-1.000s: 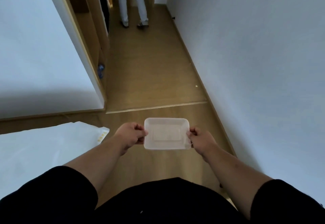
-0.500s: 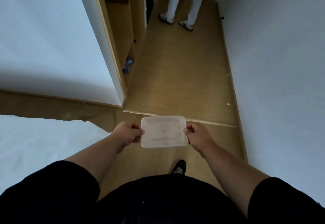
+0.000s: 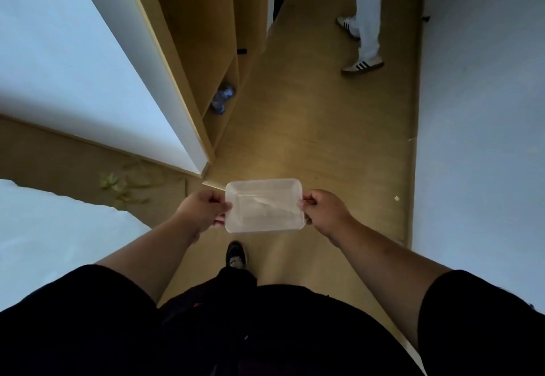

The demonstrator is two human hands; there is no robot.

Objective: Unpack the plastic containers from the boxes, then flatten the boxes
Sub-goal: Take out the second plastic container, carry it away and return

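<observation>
A white bed corner (image 3: 53, 228) is jutting in at the left, with green scraps (image 3: 124, 187) lying on the wooden floor (image 3: 309, 128) beside it; a white wall panel (image 3: 88, 66) and an open wooden shelf unit (image 3: 206, 51), a plastic bottle (image 3: 222, 100) lying in its lowest bay, are closing off the left side of the corridor; the left hand (image 3: 203, 213) is pinching the left short edge of a translucent plastic container (image 3: 264, 205), fingers curled, holding it level in the air above the floor; the right hand (image 3: 323, 213) is pinching the opposite edge; the wearer's black shoe (image 3: 236, 254) is showing beneath; floor is lying open ahead, where another person's legs (image 3: 367, 13) are standing; a white wall (image 3: 483, 110) is bounding the right
</observation>
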